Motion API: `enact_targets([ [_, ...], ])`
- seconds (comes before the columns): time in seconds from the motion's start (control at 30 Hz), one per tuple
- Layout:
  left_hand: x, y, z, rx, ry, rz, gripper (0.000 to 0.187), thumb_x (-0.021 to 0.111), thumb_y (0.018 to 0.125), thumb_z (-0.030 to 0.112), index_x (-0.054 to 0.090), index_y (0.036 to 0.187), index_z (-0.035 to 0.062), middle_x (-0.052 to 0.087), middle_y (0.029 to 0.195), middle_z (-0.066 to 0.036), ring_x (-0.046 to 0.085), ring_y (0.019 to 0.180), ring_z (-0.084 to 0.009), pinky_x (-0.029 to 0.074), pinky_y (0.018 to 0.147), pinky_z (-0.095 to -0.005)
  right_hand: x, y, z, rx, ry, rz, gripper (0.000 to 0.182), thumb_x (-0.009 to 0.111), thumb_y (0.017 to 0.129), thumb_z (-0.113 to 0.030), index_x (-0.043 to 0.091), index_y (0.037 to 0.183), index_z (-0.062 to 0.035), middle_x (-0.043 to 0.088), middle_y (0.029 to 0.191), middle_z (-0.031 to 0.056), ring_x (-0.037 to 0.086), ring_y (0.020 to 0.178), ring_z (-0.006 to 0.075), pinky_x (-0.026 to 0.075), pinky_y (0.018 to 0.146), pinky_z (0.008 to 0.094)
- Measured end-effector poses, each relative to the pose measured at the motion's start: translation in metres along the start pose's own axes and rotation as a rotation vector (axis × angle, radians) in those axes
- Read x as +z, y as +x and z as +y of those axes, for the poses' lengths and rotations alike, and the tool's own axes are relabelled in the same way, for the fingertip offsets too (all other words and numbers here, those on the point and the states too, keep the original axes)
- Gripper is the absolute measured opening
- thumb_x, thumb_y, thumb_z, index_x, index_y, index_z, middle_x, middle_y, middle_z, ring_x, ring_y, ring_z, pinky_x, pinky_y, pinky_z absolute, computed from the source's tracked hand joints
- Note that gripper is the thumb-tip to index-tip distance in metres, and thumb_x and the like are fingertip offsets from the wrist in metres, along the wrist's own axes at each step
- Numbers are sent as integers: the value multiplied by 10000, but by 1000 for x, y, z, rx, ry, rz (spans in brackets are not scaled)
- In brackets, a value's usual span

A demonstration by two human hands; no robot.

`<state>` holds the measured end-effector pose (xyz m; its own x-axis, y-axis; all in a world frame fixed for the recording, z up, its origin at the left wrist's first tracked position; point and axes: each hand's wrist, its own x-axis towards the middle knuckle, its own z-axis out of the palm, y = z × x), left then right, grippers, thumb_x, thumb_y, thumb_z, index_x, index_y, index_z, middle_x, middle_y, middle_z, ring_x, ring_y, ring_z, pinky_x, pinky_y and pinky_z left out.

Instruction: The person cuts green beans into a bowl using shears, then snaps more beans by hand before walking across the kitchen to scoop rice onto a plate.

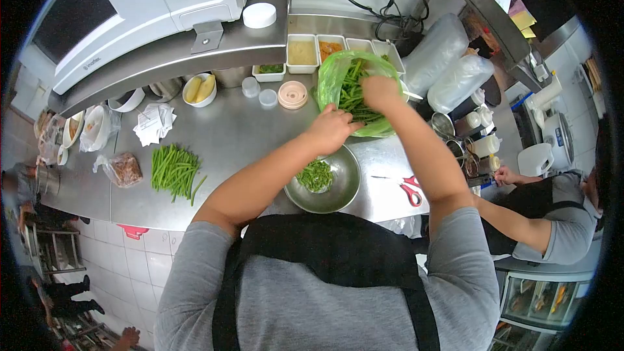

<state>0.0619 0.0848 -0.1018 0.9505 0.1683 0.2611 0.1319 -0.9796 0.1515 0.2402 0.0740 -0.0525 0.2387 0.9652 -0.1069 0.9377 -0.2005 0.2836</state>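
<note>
A translucent green plastic bag lies open at the back of the counter, full of long green beans. My left hand grips the bag's near left edge. Inside the bag mouth, my right hand is closed on some of the beans; its fingertips are partly hidden. Just below my left hand stands a steel bowl with cut green pieces in it. Red-handled scissors lie to the bowl's right. A pile of green beans rests on the counter at left.
White containers of food line the back, beside a pink round container. A microwave sits on the shelf overhanging the left. Rolls of clear bags and bottles stand at right, near a co-worker's arm.
</note>
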Motion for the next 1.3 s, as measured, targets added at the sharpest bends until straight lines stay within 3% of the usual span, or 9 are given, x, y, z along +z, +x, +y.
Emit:
enact_targets([
  [0.1,-1,1,-4,-3,-2,11,456,496,732,27,578,1165,143,587,888,-66,568,922,-227,350,892,-391,-25,3,22,-87,-39,9,202,503,786,-116,682,867,-68,665,904,143,651,844,295,517,697,402],
  [0.3,-14,9,-8,3,-58,50,384,551,754,101,591,1134,139,587,889,-75,572,914,-243,353,903,-394,-58,-25,47,-7,179,72,366,533,737,-37,598,1090,-110,637,981,173,621,914,317,500,750,405],
  [0.4,-27,11,-9,-10,-238,102,338,611,765,185,606,1100,135,587,922,-89,568,936,-269,392,886,-401,-51,-31,48,36,189,14,613,625,673,-31,492,1250,-187,634,952,178,607,896,340,480,745,416],
  [0.5,-38,23,-21,-92,-404,67,330,645,769,244,616,1077,132,583,995,-101,559,972,-292,431,867,-400,-20,-40,58,83,365,164,646,620,660,-23,446,1268,-155,628,946,194,598,905,347,474,785,407],
  [0.77,-27,30,-21,-134,-268,-49,357,614,790,259,607,1133,165,514,1226,-71,461,1162,-247,355,961,-445,-5,-53,32,190,-9,39,545,612,714,-152,436,1225,-78,581,1111,136,544,1060,293,401,891,478],
  [0.87,-32,30,-15,-89,-244,-49,331,611,793,257,618,1107,155,527,1205,-70,478,1144,-237,361,942,-452,-8,-46,17,154,35,12,609,638,707,-179,391,1251,-61,559,1139,148,522,1084,287,401,893,465],
  [0.97,-48,36,-7,-83,-194,-261,316,609,797,221,586,1104,150,551,1178,-71,507,1110,-265,393,929,-444,-7,-41,3,127,36,60,511,624,717,-159,460,1191,-61,569,1121,147,535,1058,290,408,877,468],
  [1.17,-52,36,-16,-316,-686,73,382,582,823,257,462,1154,108,618,1017,-120,584,949,-304,427,849,-418,4,-44,25,29,131,156,276,579,737,-104,585,1012,-87,597,1068,146,572,992,301,438,834,448],
  [1.3,-53,44,-26,-312,-517,225,576,604,809,215,312,1292,99,585,1112,-181,566,1010,-356,437,882,-416,-2,-54,52,49,546,198,421,638,650,-62,558,1063,-43,638,938,187,614,911,318,471,797,405],
])
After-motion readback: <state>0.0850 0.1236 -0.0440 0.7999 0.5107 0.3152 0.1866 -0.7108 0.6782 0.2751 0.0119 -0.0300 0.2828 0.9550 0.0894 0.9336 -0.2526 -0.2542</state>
